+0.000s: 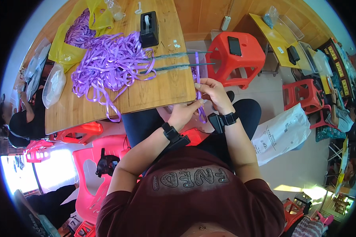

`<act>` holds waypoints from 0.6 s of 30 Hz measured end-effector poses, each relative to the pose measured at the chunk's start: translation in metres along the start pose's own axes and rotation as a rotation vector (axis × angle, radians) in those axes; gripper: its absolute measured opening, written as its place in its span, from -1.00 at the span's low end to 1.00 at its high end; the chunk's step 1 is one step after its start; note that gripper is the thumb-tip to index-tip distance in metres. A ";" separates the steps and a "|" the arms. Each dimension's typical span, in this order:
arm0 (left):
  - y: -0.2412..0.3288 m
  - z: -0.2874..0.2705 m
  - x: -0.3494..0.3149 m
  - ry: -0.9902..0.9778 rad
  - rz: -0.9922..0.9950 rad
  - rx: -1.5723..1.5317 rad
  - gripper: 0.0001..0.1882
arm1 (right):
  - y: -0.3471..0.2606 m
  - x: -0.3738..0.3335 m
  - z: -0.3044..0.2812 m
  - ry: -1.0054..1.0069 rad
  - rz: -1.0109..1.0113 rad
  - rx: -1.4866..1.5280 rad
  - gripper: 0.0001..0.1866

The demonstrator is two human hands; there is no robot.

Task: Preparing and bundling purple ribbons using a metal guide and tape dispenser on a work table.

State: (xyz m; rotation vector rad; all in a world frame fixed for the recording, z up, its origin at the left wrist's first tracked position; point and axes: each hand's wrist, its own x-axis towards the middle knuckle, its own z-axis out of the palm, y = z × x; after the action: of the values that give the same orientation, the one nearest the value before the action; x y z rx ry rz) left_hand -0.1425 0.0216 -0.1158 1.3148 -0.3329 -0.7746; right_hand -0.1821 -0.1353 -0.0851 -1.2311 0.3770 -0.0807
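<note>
1. Evidently, both hands worked just off the table's (172, 89) near right corner, where a purple strip (202, 113) of ribbon stood out beyond the right edge.
2. The right hand (213, 94) pinched the strip between thumb and fingers, beside that corner.
3. The left hand (183, 114) had its fingers closed on the strip lower down, thumb across it; its fingertips were partly hidden.
4. The strip's lower end hung below the hands, and its upper part reached up to two dark rods (199, 64); whether it was looped on them could not be told.
5. The rods lay nearly parallel under clear tape (172, 68), their ends jutting past the right edge.
6. A tangled purple pile (112, 65) covered much of the table's left half, a few loops drooping over the near edge.
7. More ribbon sat in a yellow bag (59, 47) along the left edge.
8. A black tape dispenser (154, 33) stood toward the far edge, just beside the pile.
9. Off the right edge, a red stool (249, 59) carried a phone (235, 46).
</note>
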 end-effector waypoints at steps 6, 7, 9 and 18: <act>-0.017 -0.012 0.007 -0.028 0.018 0.148 -0.86 | 0.010 -0.005 -0.004 0.114 -0.106 -0.172 -0.80; -0.017 -0.011 0.007 -0.029 0.016 0.148 -0.86 | 0.010 -0.007 -0.006 0.116 -0.105 -0.171 -0.80; -0.016 -0.009 0.007 -0.018 0.062 0.140 -0.86 | 0.010 -0.009 -0.008 0.055 -0.058 -0.245 -0.83; -0.024 -0.009 0.009 -0.025 0.102 0.206 -0.84 | 0.003 0.004 0.003 0.117 -0.074 -0.168 -0.81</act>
State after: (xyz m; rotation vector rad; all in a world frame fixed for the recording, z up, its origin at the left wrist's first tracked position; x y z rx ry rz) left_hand -0.1377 0.0206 -0.1427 1.4701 -0.5063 -0.6846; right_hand -0.1777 -0.1325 -0.0880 -1.4102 0.4474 -0.1884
